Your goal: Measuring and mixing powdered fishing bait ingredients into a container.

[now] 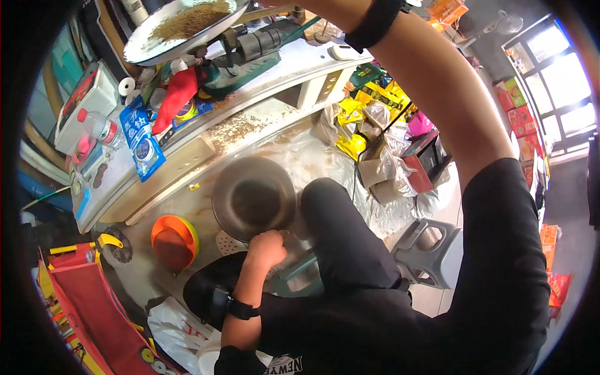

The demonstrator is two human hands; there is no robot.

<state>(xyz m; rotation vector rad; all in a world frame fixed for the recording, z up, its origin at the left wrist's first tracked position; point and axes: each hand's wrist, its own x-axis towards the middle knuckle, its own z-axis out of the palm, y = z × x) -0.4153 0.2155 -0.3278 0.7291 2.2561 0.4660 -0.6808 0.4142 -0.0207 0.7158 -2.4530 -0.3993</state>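
My left hand (pixel 267 249) closes on the near rim of a round dark-grey metal pan (pixel 255 199), which lies between my knees. The pan's inside looks dark, and I cannot tell if anything is in it. My right arm reaches up and forward over the counter. Only the back of my right hand (pixel 335 10) shows at the top edge; its fingers are cut off. Nearby stands a green-based weighing scale (pixel 241 70). On it rests a white enamel dish (pixel 140 49), tilted in view, heaped with brown granules (pixel 190 21).
The white counter (pixel 300 61) holds a red bag (pixel 176 101), a blue packet (pixel 140 140) and a plastic bottle (pixel 101 126). An orange basin (pixel 173 243), a red folding cart (pixel 89 300) and a grey plastic stool (pixel 429 253) surround me. Yellow packets (pixel 351 112) are piled ahead right.
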